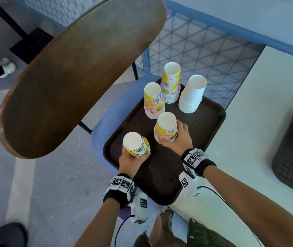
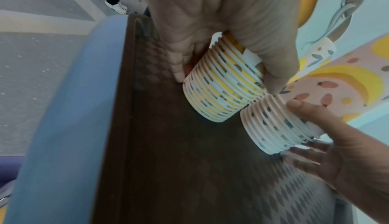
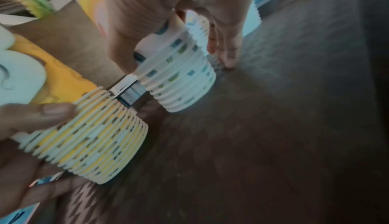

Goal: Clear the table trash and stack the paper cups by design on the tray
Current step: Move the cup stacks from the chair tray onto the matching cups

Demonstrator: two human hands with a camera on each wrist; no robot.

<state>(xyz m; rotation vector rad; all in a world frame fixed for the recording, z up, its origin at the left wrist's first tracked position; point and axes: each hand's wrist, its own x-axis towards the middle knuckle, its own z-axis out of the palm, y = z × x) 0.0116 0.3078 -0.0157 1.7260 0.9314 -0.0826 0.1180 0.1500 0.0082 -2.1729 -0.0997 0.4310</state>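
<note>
The dark brown rectangular plastic tray with a textured diamond pattern is lying on the corner of a white table, partly overhanging a blue padded chair seat. It is holding five stacks of inverted paper cups, bases up and rims down.

The left hand is grasping the yellow-and-white swirl-patterned paper cup stack near its rims, fingers curled round it; in the left wrist view the thumb and fingers are wrapping the ribbed column of rims, which is tilting with its lowest rim at the tray floor. This stack is sitting at the tray's near left edge.

The right hand is gripping the pink-and-yellow fruit-print paper cup stack, just right of the left hand's stack and close beside it. In the right wrist view the fingers are reaching down its far side to the tray floor, while the rims are resting on the tray.

Beyond both hands, a second fruit-print paper cup stack and a taller kiwi-and-pineapple print paper cup stack are standing side by side. Beyond the right hand, a plain white paper cup stack is standing near the tray's far edge.

Black-and-white square coded markers are showing on both wristbands. No readable writing is appearing on any cup. A second dark tray is lying well to the right of the right hand, and a brown oval wooden chair back is rising beyond the left hand.
</note>
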